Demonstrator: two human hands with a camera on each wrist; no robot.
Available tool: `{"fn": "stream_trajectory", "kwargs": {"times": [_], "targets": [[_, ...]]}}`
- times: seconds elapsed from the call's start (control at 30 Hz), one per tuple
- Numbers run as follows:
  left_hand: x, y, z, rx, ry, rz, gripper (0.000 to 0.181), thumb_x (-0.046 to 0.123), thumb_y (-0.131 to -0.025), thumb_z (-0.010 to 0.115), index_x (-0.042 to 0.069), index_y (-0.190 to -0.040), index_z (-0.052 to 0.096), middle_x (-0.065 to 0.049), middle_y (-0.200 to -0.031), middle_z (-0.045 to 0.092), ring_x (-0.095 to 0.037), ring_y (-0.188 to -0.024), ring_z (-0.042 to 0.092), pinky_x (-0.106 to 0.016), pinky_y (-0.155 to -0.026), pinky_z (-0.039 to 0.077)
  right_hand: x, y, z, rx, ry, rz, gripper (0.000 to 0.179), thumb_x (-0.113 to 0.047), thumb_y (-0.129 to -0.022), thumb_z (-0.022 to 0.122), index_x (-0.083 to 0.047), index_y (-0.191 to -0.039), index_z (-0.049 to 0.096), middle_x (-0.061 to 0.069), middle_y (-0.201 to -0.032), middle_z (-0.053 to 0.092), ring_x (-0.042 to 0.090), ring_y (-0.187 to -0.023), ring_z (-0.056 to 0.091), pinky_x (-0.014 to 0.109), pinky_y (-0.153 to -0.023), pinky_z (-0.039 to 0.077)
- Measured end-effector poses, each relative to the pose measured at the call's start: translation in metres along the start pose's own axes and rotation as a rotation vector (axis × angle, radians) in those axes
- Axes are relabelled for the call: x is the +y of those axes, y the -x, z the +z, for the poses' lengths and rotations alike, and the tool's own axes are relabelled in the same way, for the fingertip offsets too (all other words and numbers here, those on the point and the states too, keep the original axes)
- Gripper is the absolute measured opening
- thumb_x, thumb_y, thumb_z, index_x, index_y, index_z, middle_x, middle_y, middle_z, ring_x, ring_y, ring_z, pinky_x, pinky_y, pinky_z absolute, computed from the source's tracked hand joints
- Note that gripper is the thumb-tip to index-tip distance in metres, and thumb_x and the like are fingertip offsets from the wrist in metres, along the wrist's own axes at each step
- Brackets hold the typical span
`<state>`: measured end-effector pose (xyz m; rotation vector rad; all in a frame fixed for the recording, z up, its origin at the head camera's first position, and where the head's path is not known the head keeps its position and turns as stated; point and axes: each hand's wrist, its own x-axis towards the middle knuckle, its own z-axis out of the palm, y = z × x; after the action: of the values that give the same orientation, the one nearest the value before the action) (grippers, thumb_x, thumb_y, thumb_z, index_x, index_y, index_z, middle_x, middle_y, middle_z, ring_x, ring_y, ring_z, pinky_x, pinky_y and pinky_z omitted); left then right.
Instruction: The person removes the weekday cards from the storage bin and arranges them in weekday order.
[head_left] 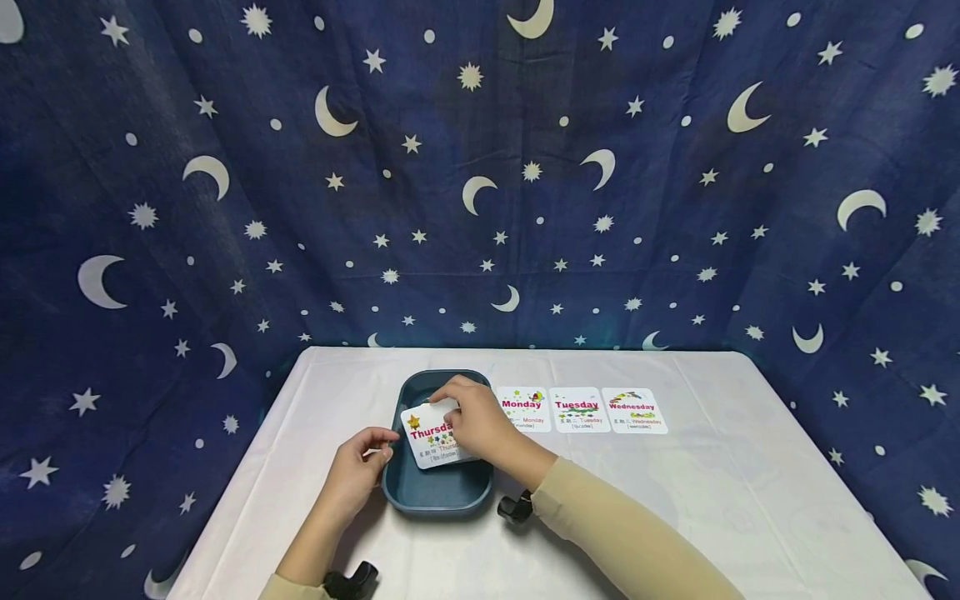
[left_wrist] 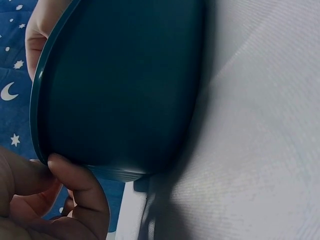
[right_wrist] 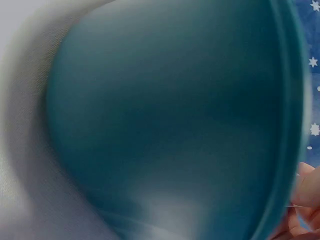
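A dark teal tray [head_left: 437, 502] sits on the white table [head_left: 750, 500]. Above it my right hand [head_left: 474, 418] pinches a white card [head_left: 431, 439] printed "Thursday", tilted over the tray's middle. My left hand [head_left: 358, 468] is at the tray's left rim, its fingers curled against the edge. In the left wrist view the tray's outer wall [left_wrist: 125, 85] fills the frame and a finger [left_wrist: 82, 192] touches its rim. The right wrist view shows the tray's wall [right_wrist: 175, 125] blurred, with fingertips [right_wrist: 307, 192] at the right edge. Whether more cards lie under the Thursday card I cannot tell.
Three cards lie in a row right of the tray: Monday [head_left: 522, 408], Tuesday [head_left: 578, 409], Wednesday [head_left: 633, 410]. A dark blue cloth with moons and stars [head_left: 480, 167] hangs behind and beside the table. Black wrist mounts [head_left: 516, 507] [head_left: 352, 581] sit near my forearms.
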<state>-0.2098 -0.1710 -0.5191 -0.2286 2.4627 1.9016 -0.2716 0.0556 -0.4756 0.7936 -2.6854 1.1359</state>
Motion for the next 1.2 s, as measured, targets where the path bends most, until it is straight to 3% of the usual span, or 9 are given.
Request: {"fn": "stream_trajectory", "kwargs": {"times": [0.3, 0.57, 0.83, 1.2], "targets": [[-0.002, 0.0, -0.001, 0.001, -0.021, 0.004, 0.022, -0.001, -0.104, 0.06, 0.0, -0.124, 0.071, -0.008, -0.101, 0.061, -0.016, -0.08, 0.057, -0.028, -0.058, 0.051, 0.0, 0.005, -0.013, 0.05, -0.156, 0.108, 0.034, 0.006, -0.094, 0.073, -0.014, -0.122, 0.079, -0.003, -0.123, 0.073, 0.014, -0.098, 0.063, 0.027, -0.086, 0.055], [-0.001, 0.0, -0.001, 0.006, -0.002, 0.001, 0.023, -0.003, -0.103, 0.059, -0.001, -0.124, 0.071, -0.009, -0.1, 0.062, -0.017, -0.083, 0.059, -0.027, -0.06, 0.052, 0.006, 0.011, -0.026, 0.108, -0.196, 0.197, 0.035, 0.004, -0.091, 0.077, -0.018, -0.118, 0.081, -0.006, -0.104, 0.07, 0.017, -0.087, 0.055, 0.025, -0.073, 0.046], [-0.002, -0.001, -0.001, 0.007, 0.005, 0.007, 0.024, -0.006, -0.102, 0.059, -0.002, -0.122, 0.071, -0.009, -0.098, 0.062, -0.015, -0.079, 0.057, -0.026, -0.058, 0.051, 0.009, 0.023, -0.044, 0.166, -0.198, 0.23, 0.037, 0.004, -0.089, 0.079, -0.021, -0.116, 0.082, -0.008, -0.106, 0.072, 0.017, -0.087, 0.055, 0.028, -0.077, 0.047], [-0.004, -0.001, -0.002, 0.01, -0.004, 0.008, 0.024, -0.005, -0.102, 0.059, -0.001, -0.122, 0.071, -0.01, -0.099, 0.061, -0.016, -0.076, 0.056, -0.026, -0.057, 0.049, 0.026, 0.044, -0.072, 0.23, -0.268, 0.264, 0.04, 0.008, -0.085, 0.079, -0.015, -0.117, 0.082, 0.003, -0.105, 0.073, 0.019, -0.08, 0.051, 0.025, -0.071, 0.042]]}}
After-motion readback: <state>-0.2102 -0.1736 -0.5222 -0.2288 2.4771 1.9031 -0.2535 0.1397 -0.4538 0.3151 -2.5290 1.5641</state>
